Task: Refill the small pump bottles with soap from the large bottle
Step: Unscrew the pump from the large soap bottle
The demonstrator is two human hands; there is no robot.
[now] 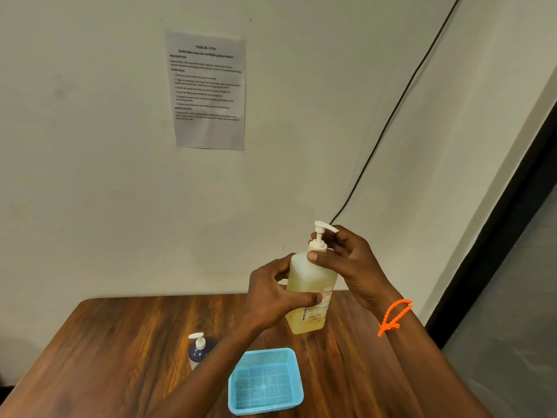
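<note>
above the far edge of the wooden table (126,333), the large bottle (310,292) of yellow soap was held up off the surface, tilted a little to the right. the left hand (271,294) wrapped its body from the side, thumb across the label, while the right hand (346,260) pinched the collar under the white pump head (322,229). it looked nearly full, so probably heavy and sloshing, with stiff smooth walls that could turn slick if soap ran down. the flat sides seemed the safest place to clamp, and the ribbed collar the place to twist. the small pump bottle (199,349) stood on the table beside the blue basket (265,383).
</note>
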